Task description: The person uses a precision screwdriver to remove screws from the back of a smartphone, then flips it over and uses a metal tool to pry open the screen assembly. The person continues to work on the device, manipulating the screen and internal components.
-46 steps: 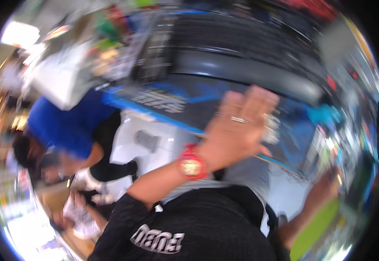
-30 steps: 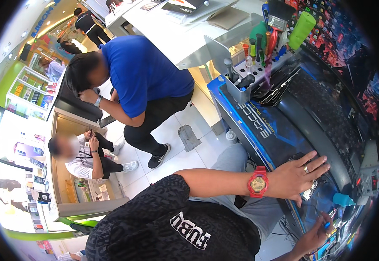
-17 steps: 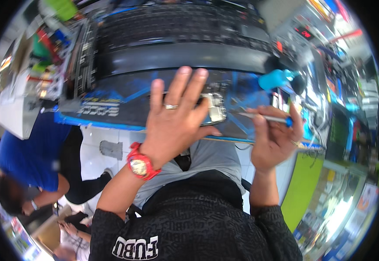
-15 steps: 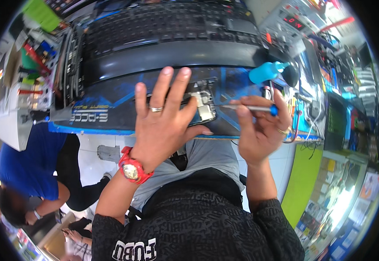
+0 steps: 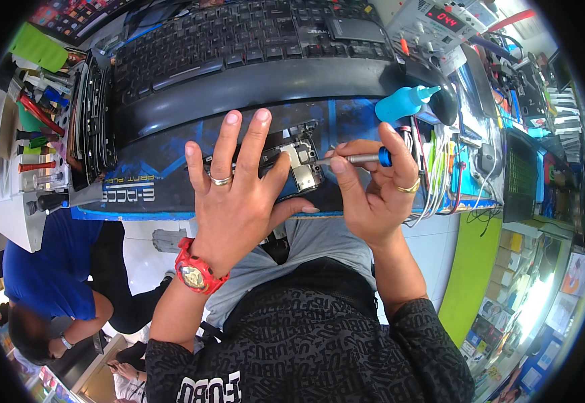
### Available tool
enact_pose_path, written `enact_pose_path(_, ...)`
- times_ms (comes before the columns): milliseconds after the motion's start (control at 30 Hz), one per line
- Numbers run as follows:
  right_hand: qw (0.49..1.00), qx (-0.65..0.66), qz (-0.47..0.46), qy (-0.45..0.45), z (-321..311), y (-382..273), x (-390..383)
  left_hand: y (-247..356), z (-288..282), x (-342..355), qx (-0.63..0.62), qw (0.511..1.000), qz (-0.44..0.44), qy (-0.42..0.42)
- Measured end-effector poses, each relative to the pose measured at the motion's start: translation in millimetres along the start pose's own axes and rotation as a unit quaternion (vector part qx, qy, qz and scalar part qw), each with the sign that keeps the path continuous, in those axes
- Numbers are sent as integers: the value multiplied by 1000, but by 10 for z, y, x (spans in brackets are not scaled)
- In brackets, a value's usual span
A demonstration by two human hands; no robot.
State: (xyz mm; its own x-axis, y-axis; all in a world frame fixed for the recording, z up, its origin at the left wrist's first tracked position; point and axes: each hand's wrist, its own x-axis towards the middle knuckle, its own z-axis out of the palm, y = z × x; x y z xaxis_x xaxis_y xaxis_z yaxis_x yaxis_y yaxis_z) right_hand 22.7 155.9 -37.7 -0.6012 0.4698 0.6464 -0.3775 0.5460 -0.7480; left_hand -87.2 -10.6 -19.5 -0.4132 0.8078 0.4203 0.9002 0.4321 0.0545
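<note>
My left hand point(image 5: 235, 198) lies with fingers spread over an opened phone point(image 5: 304, 173), index finger and thumb touching it; it wears a ring, with a red watch on the wrist. The phone, its silver internal parts exposed, rests on a dark blue-patterned mat point(image 5: 154, 158). My right hand point(image 5: 376, 198) is closed around a slim screwdriver point(image 5: 361, 159) with a blue end cap, held at the phone's right side with the tip by the parts. A light-blue squeeze bottle point(image 5: 400, 102) lies just behind my right hand.
A black keyboard point(image 5: 225, 47) spans the back, a mouse point(image 5: 443, 107) and instrument with red display point(image 5: 427, 30) to its right. Tool holder point(image 5: 40, 161) at left, tangled cables point(image 5: 433, 168) at right. A co-worker in a blue shirt point(image 5: 50, 255) crouches at lower left.
The view has swung from the shop aisle back onto the desk. My right hand has moved up and leftward, bringing the screwdriver tip to the phone, where my left hand remains.
</note>
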Motion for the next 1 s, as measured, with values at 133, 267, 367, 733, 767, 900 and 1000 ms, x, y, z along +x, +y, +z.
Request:
enact_pose_path(133,999,-17,27,-24,-29,-36,4,1,-10,11,-2,1000,-1,-12)
enact_pose_path(267,998,-60,20,-18,-31,-35,7,-5,-33,17,-2,1000,3,-24)
enact_pose_path(367,979,-182,-64,-72,-60,-119,144,-11,-11,20,9,1000,5,-13)
enact_pose_path(733,973,-195,-90,-80,-35,-132,268,-27,20,10,28,1000,7,-4)
enact_pose_path(767,982,-167,-68,-63,-14,-120,242,-28,31,11,25,1000,7,-1)
enact_pose_path(900,988,-137,-27,-63,-8,-126,188,-44,45,6,24,1000,13,5)
enact_pose_path(1000,982,-165,-39,-84,-42,-137,185,-42,58,12,22,1000,10,7)
